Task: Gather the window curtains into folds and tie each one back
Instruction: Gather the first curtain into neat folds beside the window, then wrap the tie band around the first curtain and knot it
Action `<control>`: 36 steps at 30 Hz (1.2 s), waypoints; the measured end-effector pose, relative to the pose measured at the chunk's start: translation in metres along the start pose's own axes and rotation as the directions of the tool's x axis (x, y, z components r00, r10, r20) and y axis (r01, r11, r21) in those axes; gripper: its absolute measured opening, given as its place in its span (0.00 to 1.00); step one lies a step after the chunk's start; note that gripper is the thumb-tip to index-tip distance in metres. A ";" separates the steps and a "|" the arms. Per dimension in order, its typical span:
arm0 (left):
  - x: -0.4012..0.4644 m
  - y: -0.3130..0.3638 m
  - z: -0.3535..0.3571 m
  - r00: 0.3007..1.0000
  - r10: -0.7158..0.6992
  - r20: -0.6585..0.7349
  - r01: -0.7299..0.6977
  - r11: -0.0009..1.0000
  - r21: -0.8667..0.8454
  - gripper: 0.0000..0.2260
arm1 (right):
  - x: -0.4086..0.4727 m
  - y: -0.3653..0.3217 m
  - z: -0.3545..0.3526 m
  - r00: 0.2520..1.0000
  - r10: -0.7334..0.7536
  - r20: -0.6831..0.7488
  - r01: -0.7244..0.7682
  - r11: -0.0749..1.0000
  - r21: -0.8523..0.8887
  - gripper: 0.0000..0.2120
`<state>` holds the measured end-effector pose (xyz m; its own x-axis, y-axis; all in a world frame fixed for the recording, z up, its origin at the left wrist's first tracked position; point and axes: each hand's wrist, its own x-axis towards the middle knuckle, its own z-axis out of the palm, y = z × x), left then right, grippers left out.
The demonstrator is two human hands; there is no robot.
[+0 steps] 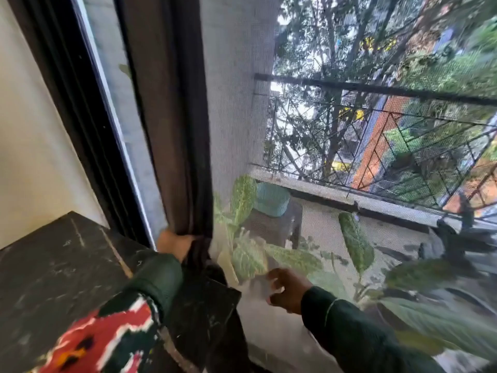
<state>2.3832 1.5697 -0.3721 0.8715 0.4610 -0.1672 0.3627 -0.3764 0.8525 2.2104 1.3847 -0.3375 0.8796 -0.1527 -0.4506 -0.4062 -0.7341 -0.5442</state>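
A dark brown curtain (172, 109) hangs gathered into a narrow bundle at the left side of the window. My left hand (173, 244) is closed around the bundle low down, just above the corner of the dark counter. My right hand (287, 290) hovers to the right of the curtain with fingers loosely curled and apart, holding nothing, close to the mesh screen. No tie-back is visible.
A black marble counter (59, 270) fills the lower left, beside the black window frame (78, 117). The mesh screen (236, 117) covers the window. Beyond it are leafy potted plants (250, 254), a teal stool (271, 200) and a balcony railing (376, 88).
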 end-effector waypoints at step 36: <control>-0.409 0.112 -0.175 0.604 0.659 0.448 -0.182 0.662 -0.727 0.07 | -0.327 -0.036 -0.108 0.522 -0.511 -0.683 0.460 0.843 -0.279 0.09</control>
<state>2.0100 1.4795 -0.1220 0.9134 -0.3298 0.2385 -0.1587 0.2511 0.9549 1.9639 1.3898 -0.0936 0.8357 -0.1569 0.5263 0.1312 -0.8735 -0.4688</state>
